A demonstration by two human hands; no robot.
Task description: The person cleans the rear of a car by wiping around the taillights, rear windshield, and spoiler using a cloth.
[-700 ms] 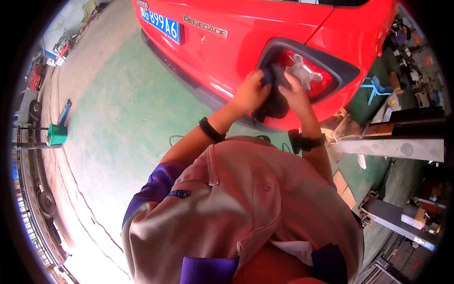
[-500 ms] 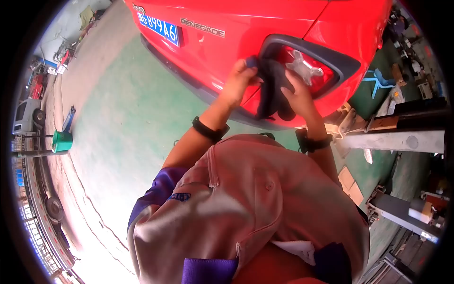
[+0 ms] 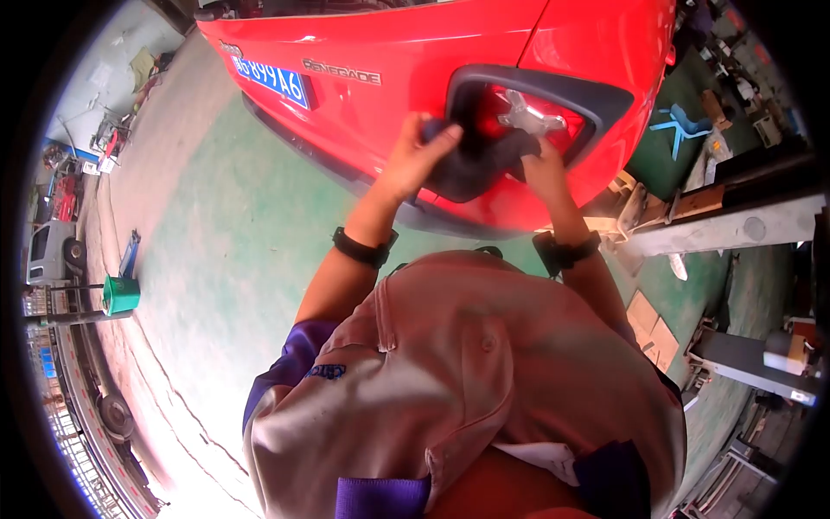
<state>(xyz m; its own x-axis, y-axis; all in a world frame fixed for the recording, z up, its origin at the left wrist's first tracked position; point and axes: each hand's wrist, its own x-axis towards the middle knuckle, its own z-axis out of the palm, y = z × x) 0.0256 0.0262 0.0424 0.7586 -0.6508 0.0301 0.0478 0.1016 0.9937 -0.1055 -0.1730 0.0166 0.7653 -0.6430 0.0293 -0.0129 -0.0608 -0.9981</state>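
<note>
A dark, soft cloth (image 3: pixel 474 170) sags between my two hands in front of the red car (image 3: pixel 398 108). I cannot make out whether it is a plain rag or something sewn. At its left end, a dark bluish part is pinched between the thumb and fingers of my left hand (image 3: pixel 417 157). My right hand (image 3: pixel 545 176) grips the other end, close to the tail light (image 3: pixel 529 112) with its black surround (image 3: pixel 596 99). Motion blurs the cloth's middle. Both wrists wear black bands.
The car's dark lower bumper (image 3: pixel 303 156) runs below my hands. To the right are a blue stool (image 3: pixel 681 125), a grey metal beam (image 3: pixel 735 223) and cardboard (image 3: pixel 650 333) on the green floor. A green bucket (image 3: pixel 120 296) and a parked truck (image 3: pixel 52 246) are at the left.
The cloth hung down in folds between my hands; now it stretches sideways between them. My left hand has moved left, away from the right. The whole view has shifted slightly.
</note>
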